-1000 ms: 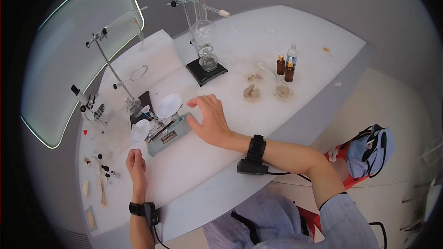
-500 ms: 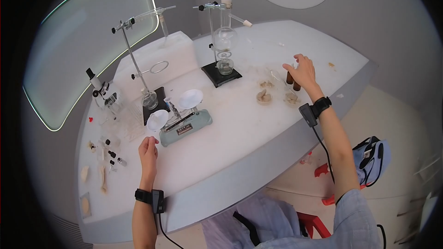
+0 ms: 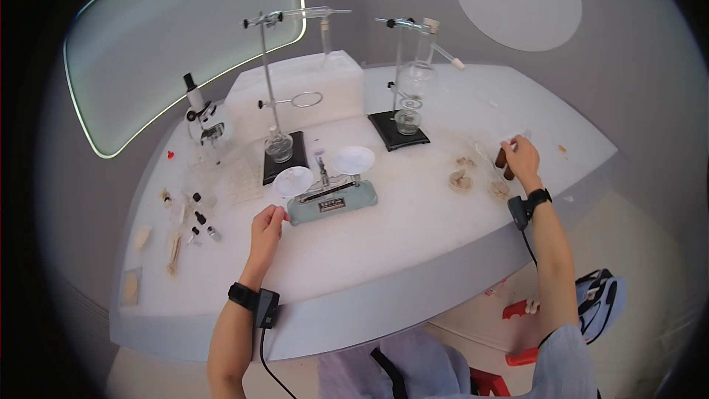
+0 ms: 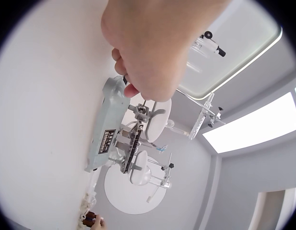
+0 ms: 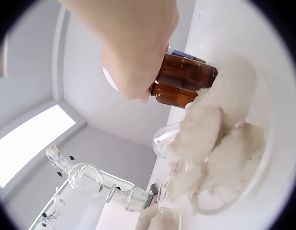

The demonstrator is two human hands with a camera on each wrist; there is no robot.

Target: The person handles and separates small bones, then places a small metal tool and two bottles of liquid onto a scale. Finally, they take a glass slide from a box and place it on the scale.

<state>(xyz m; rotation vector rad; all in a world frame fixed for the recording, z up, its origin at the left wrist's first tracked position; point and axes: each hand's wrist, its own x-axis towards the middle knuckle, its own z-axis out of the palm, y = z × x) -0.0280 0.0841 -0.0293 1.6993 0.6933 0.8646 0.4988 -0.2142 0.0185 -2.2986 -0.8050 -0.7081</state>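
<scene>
My right hand (image 3: 523, 160) pinches the top of one of two amber dropper bottles (image 5: 188, 72); the caps are hidden behind the fingers. Part of a blue-labelled bottle (image 5: 186, 55) shows behind them in the right wrist view. Close by, pale fluffy clumps (image 5: 195, 136) lie in a clear shallow dish. My left hand (image 3: 266, 230) is loosely curled and holds nothing, its fingertips right at the left end of a green balance scale (image 3: 354, 198). Two white pans (image 3: 354, 160) top the scale.
Behind the scale stand two ring stands with black bases (image 3: 399, 130), carrying glassware such as a flask (image 3: 419, 77). A microscope (image 3: 201, 111) is at the back left. Small vials (image 3: 213, 233) and a bone-shaped piece (image 3: 174, 253) lie on the left of the white table (image 3: 413, 236).
My right hand has left the scale's right side, reached right to the amber bottles and closed on one. The left hand stays by the scale's left end. The head view has shifted.
</scene>
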